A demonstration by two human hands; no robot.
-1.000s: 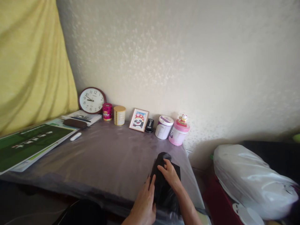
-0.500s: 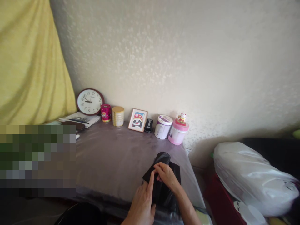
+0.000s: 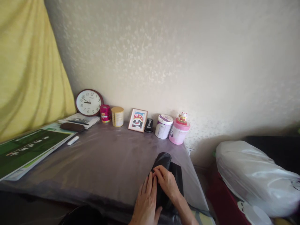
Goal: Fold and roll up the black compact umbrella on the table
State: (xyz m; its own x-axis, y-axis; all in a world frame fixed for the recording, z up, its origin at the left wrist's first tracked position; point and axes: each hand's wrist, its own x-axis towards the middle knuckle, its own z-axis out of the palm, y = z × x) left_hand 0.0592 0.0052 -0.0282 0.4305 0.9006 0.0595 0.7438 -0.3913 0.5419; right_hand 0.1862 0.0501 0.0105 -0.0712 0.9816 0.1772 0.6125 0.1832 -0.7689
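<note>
A glossy black plastic bag [image 3: 164, 161], partly rolled or folded, lies near the front right corner of the table. My left hand [image 3: 147, 193] rests flat along its left side, fingers stretched out and close together, thumb apart. My right hand [image 3: 165, 180] is closed, with its fingertips pinching the upper part of the bag beside my left fingertips. A flat black section [image 3: 177, 175] of the bag shows to the right of my right hand. The lower end of the bag is partly hidden by my hands and forearm.
Along the wall stand a clock [image 3: 89, 102], a pink-red can [image 3: 105, 113], a yellow-lidded can [image 3: 117, 117], a framed panda picture [image 3: 138, 120], a stapler-like black object [image 3: 149, 125] and two tubs. A green booklet [image 3: 30, 150] lies left; a white plastic bag [image 3: 253, 178] sits right of the table.
My left hand's fingers have straightened and laid flat where one finger pointed before. The bag's left corner, which stuck out earlier, no longer shows. My right hand keeps its pinch.
</note>
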